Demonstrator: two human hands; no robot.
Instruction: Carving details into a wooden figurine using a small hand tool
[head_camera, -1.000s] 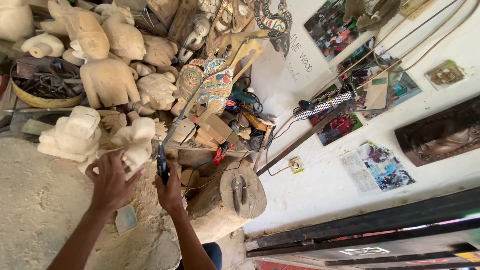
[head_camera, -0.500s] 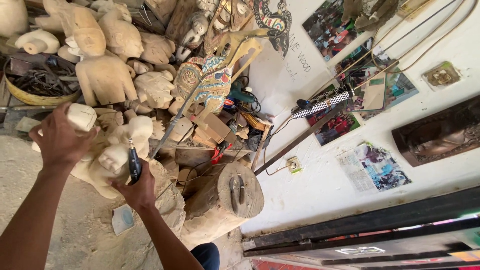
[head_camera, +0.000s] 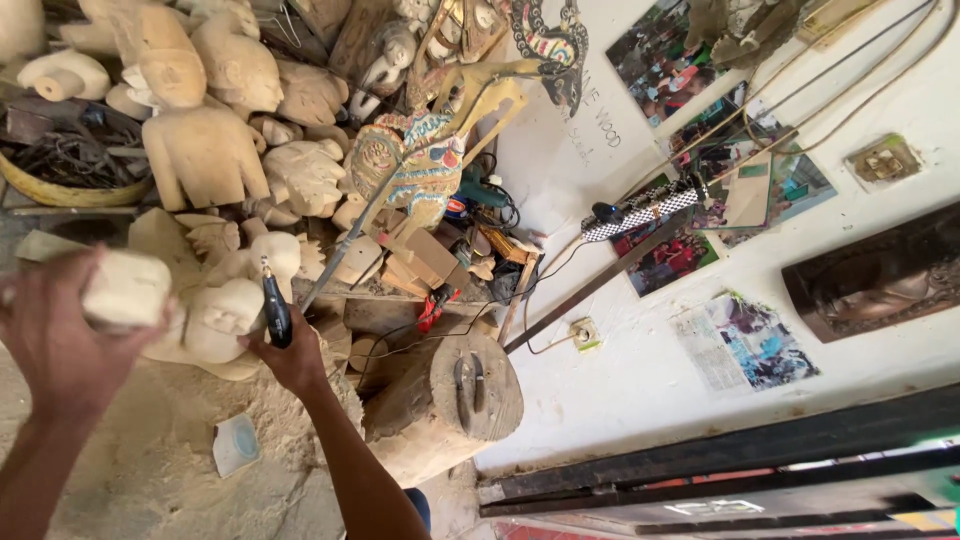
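My left hand (head_camera: 55, 345) grips the pale end of an unpainted wooden figure carving (head_camera: 215, 310) at the left of the view. My right hand (head_camera: 295, 360) holds a black pen-shaped rotary tool (head_camera: 274, 312), its thin tip pointing up beside the carving's rounded head. The carving rests over a mound of pale sawdust (head_camera: 150, 470). Both forearms reach in from the bottom edge.
Many unpainted wooden figures (head_camera: 200, 150) pile up behind. A painted carved piece (head_camera: 420, 170) and wood blocks lie to the right. A log stump (head_camera: 450, 405) with metal tools on its top stands near the white wall with pictures (head_camera: 740, 345). A basket (head_camera: 70, 185) holds dark scraps.
My left hand slid left along the carving and now fills the near left of the view. The right hand with the tool stayed beside the carving's head. The camera moved closer.
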